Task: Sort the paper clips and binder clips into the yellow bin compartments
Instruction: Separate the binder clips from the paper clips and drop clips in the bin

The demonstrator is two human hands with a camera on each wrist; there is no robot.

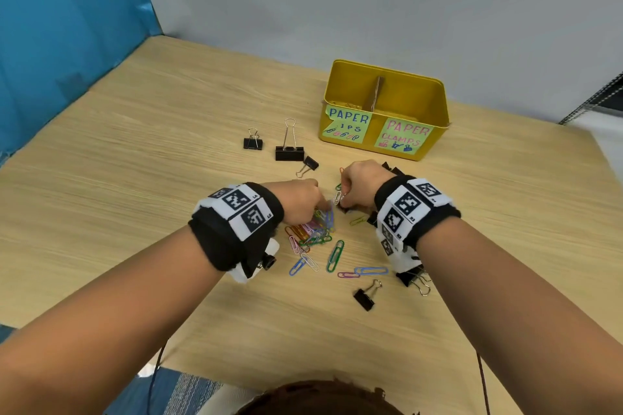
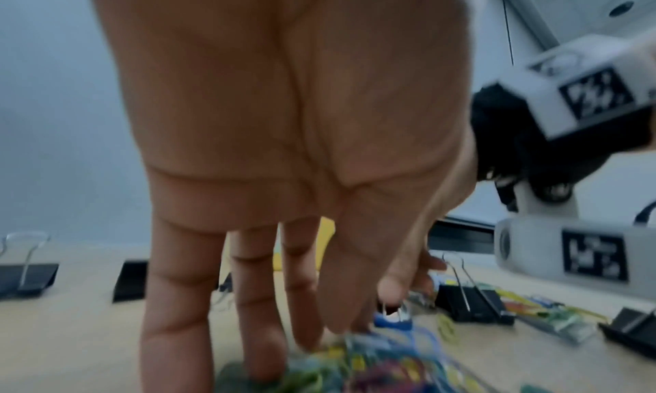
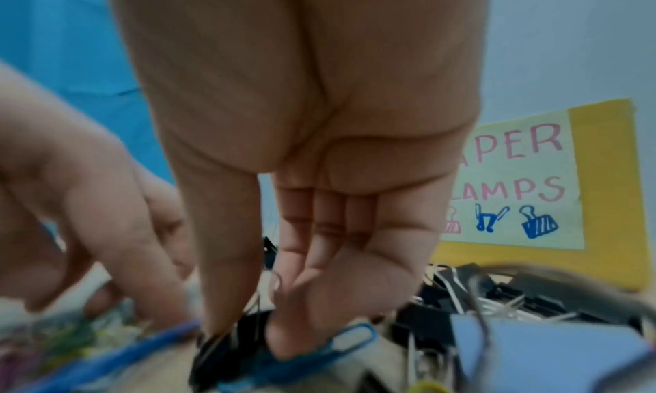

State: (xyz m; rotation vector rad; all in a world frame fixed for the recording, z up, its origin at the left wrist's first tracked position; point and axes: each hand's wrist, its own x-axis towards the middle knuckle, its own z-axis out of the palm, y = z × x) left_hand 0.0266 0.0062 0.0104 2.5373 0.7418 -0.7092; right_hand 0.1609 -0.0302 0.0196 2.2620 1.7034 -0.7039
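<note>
A: Progress check, quick. The yellow metal bin with the cardboard divider is sitting at the far side of the pale wood-grain worktop. Anything in it?

B: Can't tell much; the head view is showing only a sliver of the insides. Judging by the spread outside, sorting is barely getting going.

A: What's left out?

B: The tangled heap of coloured wire paper clips is lying between the wrists, with strays trailing nearer the person. Black binder clips with silver wire handles are standing loose left of the bin, more are piled by the right wrist, one is lying nearer the person.

A: Hands?

B: The left hand is reaching down into the heap, fingers hanging fairly straight, tips touching clips, no pinch visible. The right hand is curling in, thumb and fingers pinching a small black binder clip off the worktop.

A: So nearly everything is remaining.

B: Looks so.
</note>
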